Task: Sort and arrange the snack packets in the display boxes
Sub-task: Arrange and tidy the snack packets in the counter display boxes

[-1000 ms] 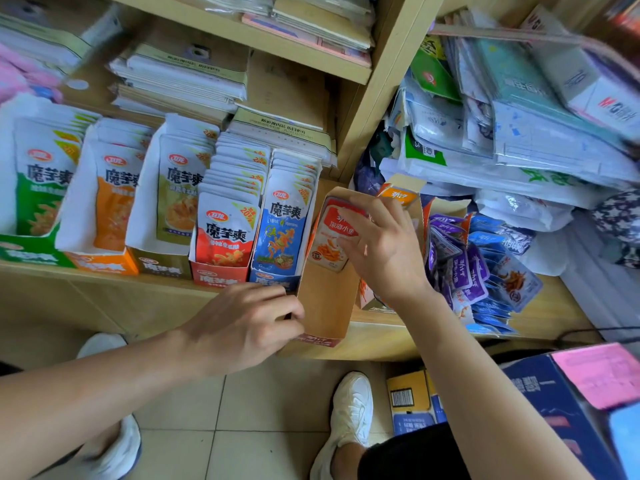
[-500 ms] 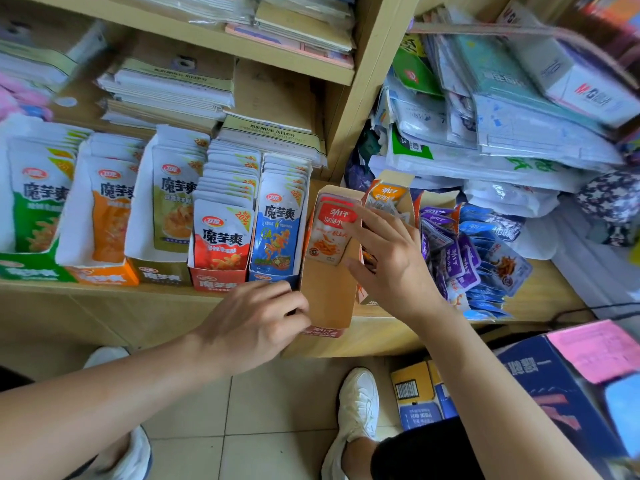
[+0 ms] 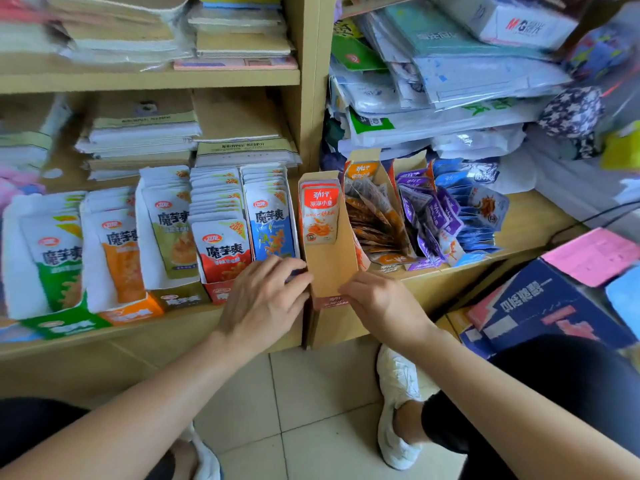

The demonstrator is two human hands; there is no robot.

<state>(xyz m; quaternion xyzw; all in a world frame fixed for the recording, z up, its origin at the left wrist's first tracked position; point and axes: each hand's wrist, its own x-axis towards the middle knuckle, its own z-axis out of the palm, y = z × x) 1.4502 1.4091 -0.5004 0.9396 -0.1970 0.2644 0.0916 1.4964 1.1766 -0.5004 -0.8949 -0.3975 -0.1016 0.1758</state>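
- At the near lip of the shelf (image 3: 523, 237), I see the left hand (image 3: 263, 299) curled against the near left wall of the tan display box (image 3: 329, 268), gripping it; its thumb is hidden from me.
- Opposite it, the right hand (image 3: 381, 303) pinches the box's near right corner with bent fingertips.
- I find one red snack packet (image 3: 319, 216) standing upright at the far end of that box.
- Left of it I count a row of five full boxes (image 3: 166, 237), side by side.
- Right of it, orange packets (image 3: 374, 223) lie fanned in another box, with purple packets (image 3: 429, 216) just beyond.
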